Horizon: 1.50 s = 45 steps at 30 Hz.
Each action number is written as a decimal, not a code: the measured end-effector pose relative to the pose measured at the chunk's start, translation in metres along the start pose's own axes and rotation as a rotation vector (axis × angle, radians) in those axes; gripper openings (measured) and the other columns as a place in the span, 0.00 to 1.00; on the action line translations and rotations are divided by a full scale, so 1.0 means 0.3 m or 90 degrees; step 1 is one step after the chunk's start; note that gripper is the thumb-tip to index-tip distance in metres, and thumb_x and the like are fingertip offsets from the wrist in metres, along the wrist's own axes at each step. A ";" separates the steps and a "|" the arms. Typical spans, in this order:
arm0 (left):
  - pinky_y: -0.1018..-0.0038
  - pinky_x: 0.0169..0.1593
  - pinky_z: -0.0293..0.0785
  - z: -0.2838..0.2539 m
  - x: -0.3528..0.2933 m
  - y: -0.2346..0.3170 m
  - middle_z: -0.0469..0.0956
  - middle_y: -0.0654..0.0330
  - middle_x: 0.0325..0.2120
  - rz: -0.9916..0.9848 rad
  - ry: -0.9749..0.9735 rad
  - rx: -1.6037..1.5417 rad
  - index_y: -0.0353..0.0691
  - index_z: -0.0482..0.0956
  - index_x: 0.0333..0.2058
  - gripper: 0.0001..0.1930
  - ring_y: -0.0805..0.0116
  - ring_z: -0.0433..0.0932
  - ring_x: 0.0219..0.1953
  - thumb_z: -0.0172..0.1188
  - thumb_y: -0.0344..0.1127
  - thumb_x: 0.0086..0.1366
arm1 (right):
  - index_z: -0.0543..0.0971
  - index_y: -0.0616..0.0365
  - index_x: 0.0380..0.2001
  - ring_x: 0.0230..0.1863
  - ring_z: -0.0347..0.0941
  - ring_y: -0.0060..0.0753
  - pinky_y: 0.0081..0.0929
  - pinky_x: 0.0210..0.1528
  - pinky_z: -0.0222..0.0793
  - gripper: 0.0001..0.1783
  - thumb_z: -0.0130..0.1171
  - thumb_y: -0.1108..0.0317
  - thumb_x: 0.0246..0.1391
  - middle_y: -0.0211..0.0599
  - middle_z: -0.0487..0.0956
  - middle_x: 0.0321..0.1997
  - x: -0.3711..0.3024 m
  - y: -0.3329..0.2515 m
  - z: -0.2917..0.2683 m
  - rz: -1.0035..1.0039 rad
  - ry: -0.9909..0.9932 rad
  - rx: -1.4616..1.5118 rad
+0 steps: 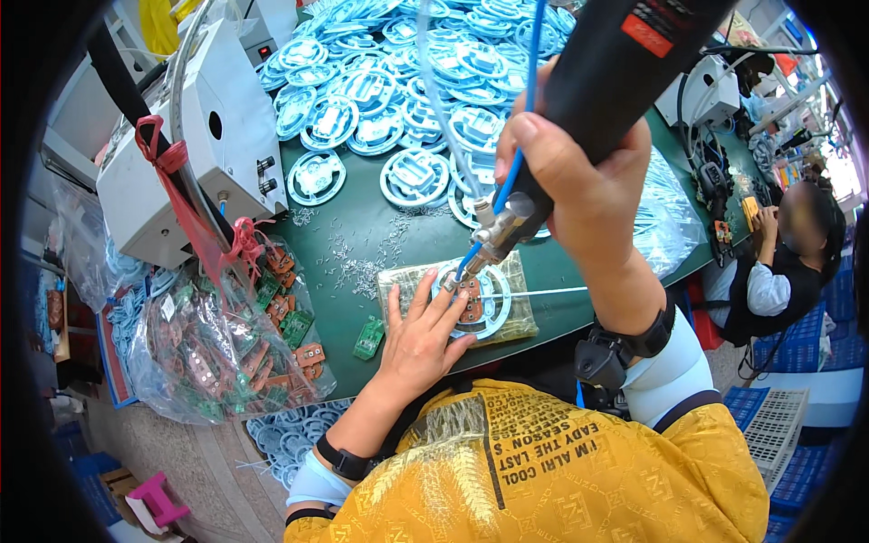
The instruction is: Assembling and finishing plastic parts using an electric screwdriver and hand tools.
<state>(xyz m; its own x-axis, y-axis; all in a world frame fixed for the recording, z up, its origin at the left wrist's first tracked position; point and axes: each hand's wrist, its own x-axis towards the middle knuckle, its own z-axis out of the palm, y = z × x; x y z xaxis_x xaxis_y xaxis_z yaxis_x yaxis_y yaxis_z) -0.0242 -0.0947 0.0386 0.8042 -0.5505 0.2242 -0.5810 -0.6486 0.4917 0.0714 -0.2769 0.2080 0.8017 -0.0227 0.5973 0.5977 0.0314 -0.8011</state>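
My right hand [584,172] is wrapped round a thick black power screwdriver [625,68], tilted with its metal nose [496,231] down and to the left. The tip reaches a round light-blue plastic part [501,317] lying on a flat pad [389,279] at the table's near edge. Inside its ring sits a reddish-brown circuit board [471,310], and a thin white cable [543,292] runs off to the right. My left hand [419,342] lies with fingers outstretched on the part's left side, fingertips close to the tip. A green circuit board [368,339] lies left of that hand.
Light-blue round parts [398,81] are heaped at the back. Small screws [358,258] lie scattered on the green table [321,299]. A plastic bag [208,353] of circuit boards and a grey machine [195,145] stand left. Another person [783,262] sits at far right.
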 end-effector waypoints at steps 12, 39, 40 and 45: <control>0.37 0.63 0.51 0.019 0.004 -0.009 0.68 0.54 0.62 0.007 0.047 0.004 0.42 0.76 0.55 0.32 0.50 0.59 0.68 0.71 0.48 0.53 | 0.66 0.69 0.54 0.23 0.75 0.31 0.25 0.27 0.71 0.24 0.56 0.75 0.55 0.40 0.74 0.28 -0.001 -0.186 -0.009 -0.040 -0.031 0.061; 0.36 0.63 0.51 0.030 0.000 -0.008 0.71 0.55 0.60 0.030 0.086 0.085 0.44 0.79 0.51 0.31 0.53 0.61 0.67 0.74 0.47 0.48 | 0.63 0.69 0.55 0.23 0.75 0.30 0.25 0.26 0.72 0.27 0.57 0.77 0.52 0.39 0.74 0.27 -0.114 -0.145 0.006 0.011 -0.051 0.039; 0.37 0.64 0.51 0.020 0.007 0.004 0.71 0.54 0.60 0.024 0.081 0.070 0.43 0.78 0.51 0.31 0.53 0.61 0.67 0.74 0.48 0.48 | 0.64 0.69 0.56 0.23 0.75 0.30 0.25 0.26 0.72 0.27 0.57 0.76 0.53 0.39 0.74 0.27 -0.096 -0.178 -0.003 0.040 0.002 0.048; 0.39 0.65 0.50 0.036 0.017 0.006 0.71 0.52 0.59 0.018 0.090 0.032 0.41 0.78 0.51 0.33 0.51 0.62 0.67 0.75 0.48 0.46 | 0.65 0.71 0.54 0.22 0.75 0.32 0.25 0.26 0.71 0.24 0.56 0.75 0.54 0.41 0.74 0.28 -0.058 -0.197 -0.037 -0.052 -0.062 0.035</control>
<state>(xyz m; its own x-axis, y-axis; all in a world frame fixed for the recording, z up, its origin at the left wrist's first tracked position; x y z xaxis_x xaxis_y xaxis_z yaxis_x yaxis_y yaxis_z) -0.0226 -0.1042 0.0316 0.7945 -0.4920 0.3560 -0.6070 -0.6611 0.4410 0.0220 -0.2893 0.2446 0.7452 0.0699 0.6632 0.6576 0.0884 -0.7482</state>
